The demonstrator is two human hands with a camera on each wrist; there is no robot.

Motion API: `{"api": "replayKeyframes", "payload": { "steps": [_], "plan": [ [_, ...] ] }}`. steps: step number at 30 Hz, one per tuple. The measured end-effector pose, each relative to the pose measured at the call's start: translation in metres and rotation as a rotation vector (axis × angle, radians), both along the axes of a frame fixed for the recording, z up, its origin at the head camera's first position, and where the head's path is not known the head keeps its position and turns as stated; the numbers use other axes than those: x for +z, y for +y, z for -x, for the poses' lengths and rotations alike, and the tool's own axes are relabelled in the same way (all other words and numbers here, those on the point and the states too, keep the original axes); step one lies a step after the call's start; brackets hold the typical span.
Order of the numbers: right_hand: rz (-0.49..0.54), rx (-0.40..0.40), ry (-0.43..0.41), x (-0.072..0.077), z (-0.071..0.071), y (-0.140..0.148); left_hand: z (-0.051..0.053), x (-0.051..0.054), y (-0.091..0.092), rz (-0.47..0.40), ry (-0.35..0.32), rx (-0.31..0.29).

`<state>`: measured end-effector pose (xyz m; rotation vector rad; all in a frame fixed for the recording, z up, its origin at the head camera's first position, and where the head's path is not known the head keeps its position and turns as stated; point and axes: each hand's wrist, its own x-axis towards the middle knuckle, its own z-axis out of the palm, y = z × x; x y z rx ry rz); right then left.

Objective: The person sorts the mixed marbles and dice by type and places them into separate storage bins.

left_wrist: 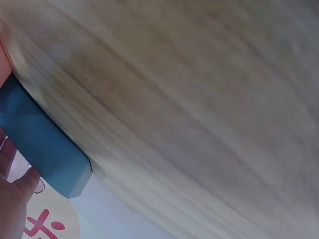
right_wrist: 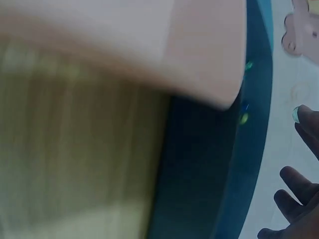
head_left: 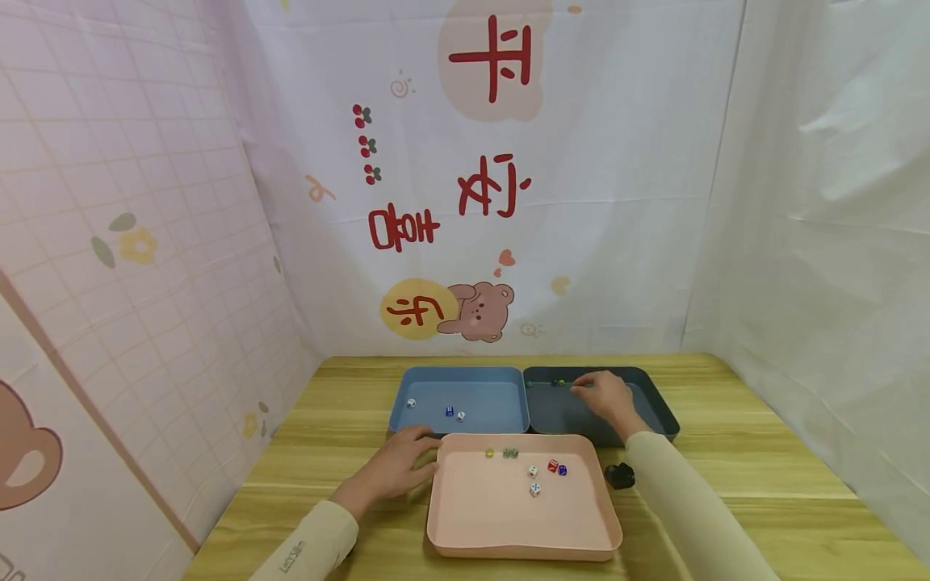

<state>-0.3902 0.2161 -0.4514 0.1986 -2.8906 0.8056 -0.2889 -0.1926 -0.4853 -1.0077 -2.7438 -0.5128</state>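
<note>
Plainly, in the head view, a shallow pink rectangular tray (head_left: 494, 516) sits on a yellowish wood-grain table (head_left: 756, 484). Inside it, a small yellow piece (head_left: 490, 453) lies at eleven o'clock, two green dice (head_left: 507, 453) near twelve, a red die (head_left: 553, 466) and a blue die (head_left: 563, 470) at two, and two white dice (head_left: 535, 489) nearer the centre. Behind, a blue rectangular tray (head_left: 501, 399) bearing three dice is at eleven o'clock, a dark slate tray (head_left: 559, 415) at one. The right hand (head_left: 605, 397) is above the slate tray, thumb and forefinger drawn together; the left hand (head_left: 395, 468), well apart, has relaxed fingers by the pink tray's ten-o'clock corner.

In the left-wrist view, the left hand's fingers spread at eight o'clock.

In the right-wrist view, the right hand is at four o'clock; I cannot tell whether the pale green speck at its fingertips is a held die or a nail.
</note>
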Motion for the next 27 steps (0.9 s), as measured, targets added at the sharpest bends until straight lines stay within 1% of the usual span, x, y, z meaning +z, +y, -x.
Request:
{"api": "replayKeyframes", "payload": {
  "steps": [5,9,16,22,27],
  "plan": [
    [-0.031,-0.040,-0.020,-0.009,-0.003,0.020,0.000,0.000,-0.001,-0.002,-0.016,0.007],
    [-0.041,-0.056,-0.036,-0.015,-0.005,0.028,0.000,0.001,-0.001,-0.007,-0.029,0.013],
    [-0.039,-0.053,-0.026,-0.019,-0.006,0.031,0.000,0.001,0.000,-0.004,-0.026,0.009],
    [-0.063,-0.056,-0.014,-0.023,-0.004,0.030,-0.001,0.001,0.001,-0.005,-0.028,0.018],
    [-0.066,-0.065,-0.005,-0.023,-0.007,0.031,-0.001,0.001,0.000,-0.003,-0.024,0.015]
  ]
}}
